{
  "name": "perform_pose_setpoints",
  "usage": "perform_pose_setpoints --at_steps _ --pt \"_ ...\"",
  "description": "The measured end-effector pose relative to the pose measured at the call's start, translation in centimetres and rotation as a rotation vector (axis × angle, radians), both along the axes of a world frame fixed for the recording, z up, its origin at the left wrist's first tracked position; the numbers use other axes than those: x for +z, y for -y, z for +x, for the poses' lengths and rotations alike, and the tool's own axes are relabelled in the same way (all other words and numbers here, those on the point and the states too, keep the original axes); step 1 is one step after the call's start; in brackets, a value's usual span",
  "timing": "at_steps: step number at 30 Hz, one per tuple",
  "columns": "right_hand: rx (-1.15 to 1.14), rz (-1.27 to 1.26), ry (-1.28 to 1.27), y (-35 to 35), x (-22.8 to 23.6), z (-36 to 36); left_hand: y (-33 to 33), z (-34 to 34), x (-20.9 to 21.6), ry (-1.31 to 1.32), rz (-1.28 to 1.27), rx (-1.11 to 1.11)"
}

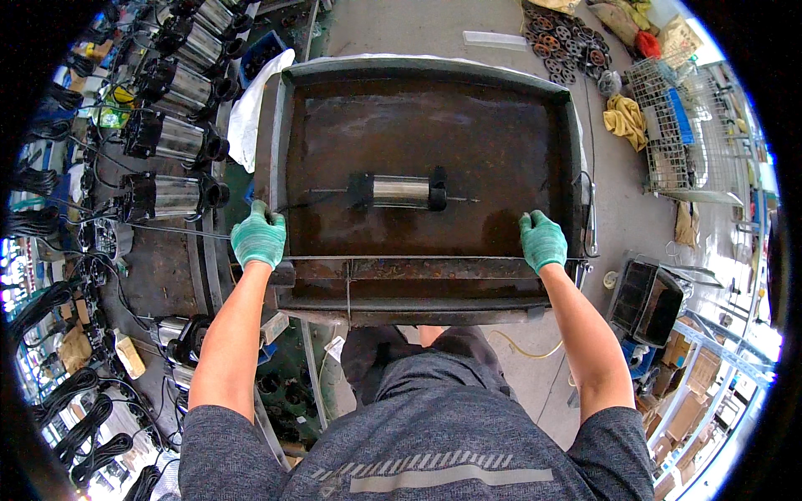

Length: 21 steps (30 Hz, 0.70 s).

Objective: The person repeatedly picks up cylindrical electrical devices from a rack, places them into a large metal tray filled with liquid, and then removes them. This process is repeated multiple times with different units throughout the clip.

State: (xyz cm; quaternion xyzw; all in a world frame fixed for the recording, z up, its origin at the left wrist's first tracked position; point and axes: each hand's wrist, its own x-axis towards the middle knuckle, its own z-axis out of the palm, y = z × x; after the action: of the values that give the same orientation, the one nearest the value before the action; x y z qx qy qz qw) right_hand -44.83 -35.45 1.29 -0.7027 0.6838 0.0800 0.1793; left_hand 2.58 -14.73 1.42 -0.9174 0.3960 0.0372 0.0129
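Observation:
A wide, rusty metal tank (434,316) lies in front of me, holding what looks like dark liquid. Inside it, near the middle, rests a silver cylindrical motor or pump (401,191) with black ends. Thin rods stick out on either side of it. My left hand (259,238), in a green knit glove, is at the tank's left rim with its fingers curled. Toward the right wall is my right hand (544,240), gloved alike, its fingers curled too. A thin metal bar (434,257) spans the tank between the wrists. Whatever the fingers hold is hidden.
Several similar silver and black motors (167,198) with cables stand in a row on the left bench. At the right are a wire cage (660,125), a yellow cloth (626,122) and a black bin (647,301). Several round wheel-like parts (568,42) lie on the floor beyond.

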Motion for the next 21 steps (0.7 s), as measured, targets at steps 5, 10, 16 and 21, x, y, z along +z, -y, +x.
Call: perform_pose_setpoints --at_steps 5,10,16,21 --pt "-0.001 0.036 -0.022 0.12 0.05 -0.05 -0.03 0.10 -0.16 -0.005 -0.010 -0.004" --pt "0.007 0.000 -0.015 0.03 -0.29 -0.12 -0.19 0.21 -0.54 0.012 -0.025 -0.006" --pt "0.004 0.003 -0.020 0.04 -0.27 -0.15 -0.18 0.32 -0.69 0.015 -0.013 -0.007" --pt "0.000 0.019 -0.025 0.06 0.13 0.10 -0.24 0.36 -0.78 0.016 -0.022 -0.003"
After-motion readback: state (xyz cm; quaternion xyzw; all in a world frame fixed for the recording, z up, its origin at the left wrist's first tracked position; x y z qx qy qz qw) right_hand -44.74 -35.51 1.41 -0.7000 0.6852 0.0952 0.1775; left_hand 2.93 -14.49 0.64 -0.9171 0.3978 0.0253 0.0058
